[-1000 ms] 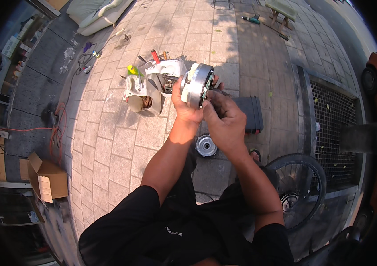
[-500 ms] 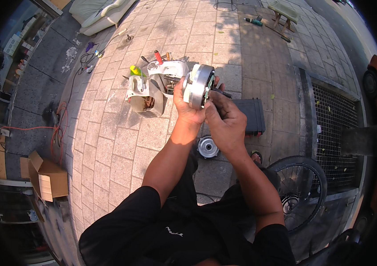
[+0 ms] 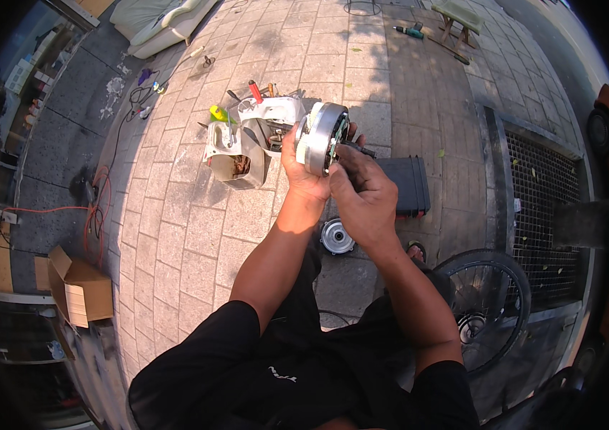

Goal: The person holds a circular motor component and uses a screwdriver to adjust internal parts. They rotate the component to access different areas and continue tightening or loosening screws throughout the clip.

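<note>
My left hand (image 3: 306, 179) is wrapped round the lower left side of a hub motor core (image 3: 324, 140), a thick silver metal ring with a green circuit board on its right face. It is held up off the ground, tilted on edge. My right hand (image 3: 367, 190) is closed against the board side, thumb and fingers together near the lower edge. What lies between those fingertips is hidden. A dark rod or cable (image 3: 360, 149) sticks out to the right, above my right knuckles. On the ground below lies a round silver motor cover (image 3: 337, 236).
Two cut-open white jugs (image 3: 236, 159) hold tools, among them a red-handled one. A black case (image 3: 406, 186) lies to the right. Nearer me are a bicycle wheel (image 3: 523, 301) and a metal floor grate (image 3: 548, 186). A cardboard box (image 3: 89, 297) stands left. Far off lies a drill (image 3: 410, 32).
The whole view has shifted very slightly. My hands stay on the hub motor core in nearly the same pose.
</note>
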The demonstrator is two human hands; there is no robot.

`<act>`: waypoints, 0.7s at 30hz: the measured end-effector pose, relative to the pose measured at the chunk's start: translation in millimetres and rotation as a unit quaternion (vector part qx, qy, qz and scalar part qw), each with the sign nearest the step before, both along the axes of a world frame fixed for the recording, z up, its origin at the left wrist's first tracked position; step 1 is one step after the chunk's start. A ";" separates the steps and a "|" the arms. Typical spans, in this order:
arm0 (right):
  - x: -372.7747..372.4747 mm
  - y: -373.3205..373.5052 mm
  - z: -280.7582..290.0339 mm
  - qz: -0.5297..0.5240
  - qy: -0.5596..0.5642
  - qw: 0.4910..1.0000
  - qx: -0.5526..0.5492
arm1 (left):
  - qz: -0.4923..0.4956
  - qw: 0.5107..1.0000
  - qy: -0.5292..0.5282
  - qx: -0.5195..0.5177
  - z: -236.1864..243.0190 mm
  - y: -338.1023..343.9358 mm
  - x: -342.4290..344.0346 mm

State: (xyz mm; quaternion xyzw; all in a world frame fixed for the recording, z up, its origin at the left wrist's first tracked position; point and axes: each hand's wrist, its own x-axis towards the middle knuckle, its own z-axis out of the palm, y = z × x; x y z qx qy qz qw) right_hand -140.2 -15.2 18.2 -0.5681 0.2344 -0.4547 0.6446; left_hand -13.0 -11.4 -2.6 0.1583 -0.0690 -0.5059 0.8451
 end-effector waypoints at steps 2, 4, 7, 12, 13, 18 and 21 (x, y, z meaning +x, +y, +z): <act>0.0 -0.1 -0.3 0.002 -0.001 1.000 -0.008 | -0.008 1.000 0.017 0.005 0.6 0.2 -0.4; -1.2 0.8 3.3 0.007 0.010 1.000 -0.002 | -0.009 1.000 0.019 0.004 0.7 0.3 0.4; -3.8 0.4 4.2 0.006 0.023 1.000 -0.010 | -0.020 1.000 0.018 0.007 1.6 1.2 -0.6; -6.3 1.0 6.0 -0.006 0.039 0.999 -0.023 | -0.038 0.999 -0.006 -0.006 -0.2 4.1 -0.2; -7.9 1.1 8.5 -0.006 0.042 0.999 -0.028 | -0.045 0.999 -0.006 -0.016 0.4 4.3 -0.2; -8.6 1.4 10.5 -0.016 0.042 0.998 -0.040 | -0.062 0.998 -0.006 -0.026 -2.0 4.0 3.1; -8.7 0.5 10.2 -0.016 0.045 0.998 -0.040 | -0.056 0.998 -0.003 -0.012 -2.3 4.2 3.4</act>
